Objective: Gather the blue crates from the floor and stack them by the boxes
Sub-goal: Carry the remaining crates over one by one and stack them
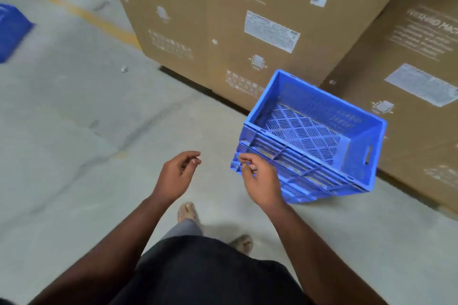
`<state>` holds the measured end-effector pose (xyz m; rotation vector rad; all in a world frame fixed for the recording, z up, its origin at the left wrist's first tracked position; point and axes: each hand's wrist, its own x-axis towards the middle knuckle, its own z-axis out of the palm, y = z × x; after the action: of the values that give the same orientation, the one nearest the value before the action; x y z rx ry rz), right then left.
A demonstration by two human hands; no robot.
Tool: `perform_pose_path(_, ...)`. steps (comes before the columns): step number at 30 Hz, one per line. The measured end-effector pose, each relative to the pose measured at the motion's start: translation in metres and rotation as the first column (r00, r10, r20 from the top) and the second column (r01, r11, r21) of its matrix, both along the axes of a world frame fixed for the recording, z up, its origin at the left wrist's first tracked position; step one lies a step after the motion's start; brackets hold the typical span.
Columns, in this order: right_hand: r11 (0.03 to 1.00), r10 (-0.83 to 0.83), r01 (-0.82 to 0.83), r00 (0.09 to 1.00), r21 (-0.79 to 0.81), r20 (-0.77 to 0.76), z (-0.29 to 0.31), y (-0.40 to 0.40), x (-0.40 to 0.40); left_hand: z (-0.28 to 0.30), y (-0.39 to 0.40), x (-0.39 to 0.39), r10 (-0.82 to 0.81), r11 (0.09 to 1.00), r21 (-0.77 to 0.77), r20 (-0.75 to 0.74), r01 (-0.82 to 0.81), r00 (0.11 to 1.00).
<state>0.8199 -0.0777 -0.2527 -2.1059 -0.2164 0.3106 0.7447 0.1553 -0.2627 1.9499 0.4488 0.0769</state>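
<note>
A stack of blue slotted crates (309, 136) stands on the concrete floor against the tall cardboard boxes (223, 22), the top one empty and open upward. My right hand (257, 181) hovers at the stack's near left corner with loosely curled fingers and holds nothing. My left hand (177, 176) hangs free over the floor to the left of the stack, fingers relaxed. Another blue crate (12, 30) lies far off at the left edge of the view, partly cut off.
A second cardboard box (409, 69) stands to the right, behind the stack. A yellow line (74, 10) runs across the grey floor at the upper left. A small scrap (124, 69) lies on the floor. My feet (188, 213) are just below the hands.
</note>
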Motion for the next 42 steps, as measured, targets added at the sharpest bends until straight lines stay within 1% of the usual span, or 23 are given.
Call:
perform_pose_path(1,1.000,-0.014,0.014,1.000,0.014,0.009,0.003,0.018,-0.007,-0.002,0.015,-0.013,0.046,0.999,-0.026,-0.012,-0.047,0.999)
perform_pose_path(3,0.999,-0.021,0.022,0.999,0.038,-0.031,0.011,0.055,-0.020,-0.006,0.045,-0.040,0.150,0.987,-0.061,-0.019,-0.150,0.989)
perform_pose_path(7,0.989,0.149,-0.149,0.986,0.009,-0.070,0.017,0.143,-0.046,-0.009,0.118,-0.099,0.352,0.931,-0.100,-0.015,-0.352,0.936)
perform_pose_path(10,0.973,0.229,-0.224,0.969,0.055,-0.097,0.018,0.228,-0.067,-0.009,0.191,-0.148,0.449,0.884,-0.125,-0.043,-0.451,0.892)
perform_pose_path(13,0.961,0.275,-0.269,0.955,0.073,-0.111,0.017,0.303,-0.082,-0.007,0.259,-0.184,0.490,0.860,-0.119,-0.080,-0.496,0.868)
perform_pose_path(18,0.941,0.336,-0.322,0.923,0.103,-0.189,0.025,0.437,-0.108,0.001,0.376,-0.240,0.639,0.745,-0.140,-0.132,-0.652,0.758)
perform_pose_path(20,0.932,0.363,-0.348,0.908,0.104,-0.211,0.029,0.484,-0.110,0.005,0.413,-0.249,0.666,0.717,-0.159,-0.132,-0.679,0.734)
perform_pose_path(23,0.920,0.393,-0.377,0.893,0.110,-0.219,0.028,0.549,-0.102,0.005,0.464,-0.249,0.680,0.693,-0.206,-0.133,-0.691,0.721)
perform_pose_path(26,0.908,0.419,-0.406,0.885,0.106,-0.204,0.020,0.614,-0.084,-0.001,0.520,-0.239,0.711,0.662,-0.216,-0.122,-0.717,0.693)
perform_pose_path(33,0.884,0.466,-0.459,0.859,0.086,-0.210,-0.005,0.790,-0.012,-0.013,0.681,-0.175,0.786,0.568,-0.246,-0.122,-0.785,0.607)
perform_pose_path(38,0.841,0.534,-0.537,0.802,0.069,-0.269,0.003,0.929,0.048,-0.001,0.795,-0.132,0.840,0.474,-0.249,-0.159,-0.844,0.519)
perform_pose_path(42,0.819,0.561,-0.572,0.787,0.036,-0.256,0.020,1.044,0.084,0.012,0.885,-0.102,0.855,0.446,-0.256,-0.162,-0.857,0.493)
